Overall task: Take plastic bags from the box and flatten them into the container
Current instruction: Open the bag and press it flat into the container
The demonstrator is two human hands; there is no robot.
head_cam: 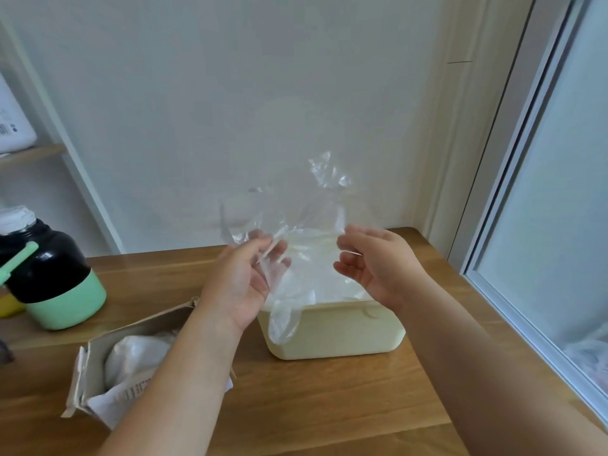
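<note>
A clear plastic bag [296,212] hangs in the air above the cream container [342,334]. My left hand [245,281] pinches the bag's lower left part between thumb and fingers. Just right of the bag, my right hand [375,261] hovers above the container with fingers loosely curled; whether it touches the film is unclear. Several flattened bags [322,278] lie in the container, and one drapes over its front left rim. The open cardboard box [98,366] with white crumpled bags inside lies at the lower left, partly hidden by my left forearm.
The wooden table [329,406] runs to a white wall behind and a window frame [513,291] on the right. A black and green jar [56,274] stands at the left. A shelf [29,156] is at the far left.
</note>
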